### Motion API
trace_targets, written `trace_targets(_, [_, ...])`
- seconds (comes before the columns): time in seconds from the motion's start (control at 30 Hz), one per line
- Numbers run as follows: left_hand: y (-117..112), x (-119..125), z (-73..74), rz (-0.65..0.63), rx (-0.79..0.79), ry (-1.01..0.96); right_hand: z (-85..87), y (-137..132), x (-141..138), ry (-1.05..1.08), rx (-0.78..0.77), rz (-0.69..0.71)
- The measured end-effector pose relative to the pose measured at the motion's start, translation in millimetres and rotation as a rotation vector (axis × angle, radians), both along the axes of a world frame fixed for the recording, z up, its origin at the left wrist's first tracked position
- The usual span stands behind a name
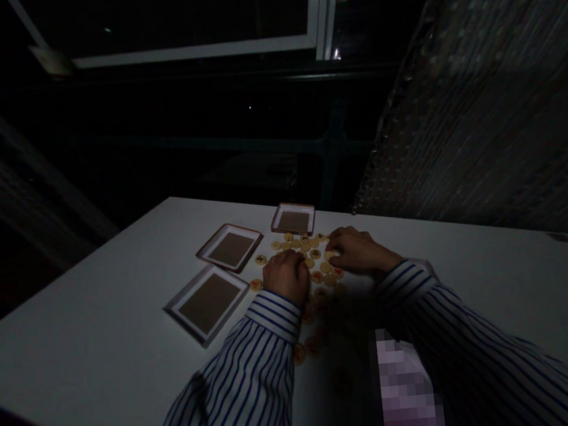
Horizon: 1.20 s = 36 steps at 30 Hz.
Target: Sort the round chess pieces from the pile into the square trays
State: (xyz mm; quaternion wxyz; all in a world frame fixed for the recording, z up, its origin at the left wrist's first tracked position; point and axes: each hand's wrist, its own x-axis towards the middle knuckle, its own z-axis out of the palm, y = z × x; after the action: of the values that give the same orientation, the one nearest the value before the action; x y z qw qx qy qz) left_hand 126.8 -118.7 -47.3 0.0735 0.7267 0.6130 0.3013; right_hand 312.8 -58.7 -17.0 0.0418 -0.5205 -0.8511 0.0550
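Several round pale game pieces (314, 245) with dark and red marks lie scattered on a white table (100, 338). My left hand (286, 274) rests among them with its fingers curled under; what they hold is hidden. My right hand (355, 249) lies over the pieces too, its fingertips pinched at one pale piece (330, 256). Both arms wear blue-striped white sleeves. More pieces (307, 348) trail back between my forearms.
Three shallow square trays with brown insides sit left of and behind the pieces: a near one (207, 303), a middle one (230, 247), a far one (293, 219). The room is dark; a window frame (198, 50) and a beaded curtain (479, 100) stand behind the table.
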Motion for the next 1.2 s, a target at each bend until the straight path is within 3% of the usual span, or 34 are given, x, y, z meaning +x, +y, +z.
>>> trace_targets(0.2, [0,1,-0.8,0.000,0.038,0.001,3.6,1,-1,0.123,0.062,-0.004])
trace_targets(0.53, [-2,1,3.0,-0.017,0.085,-0.067,8.2,1,-9,0.605,-0.297,0.104])
trace_targets(0.8, [-1,2,0.0,-0.024,0.142,-0.136,14.6,-6,-12,0.714,-0.514,0.256])
trace_targets(0.93, [0,2,-1.6,-0.035,0.175,-0.143,13.1,-5,-13,0.736,-0.540,0.304])
trace_targets(1.2, [-1,1,3.5,-0.076,0.174,-0.141,13.0,-6,-15,0.735,-0.543,0.272])
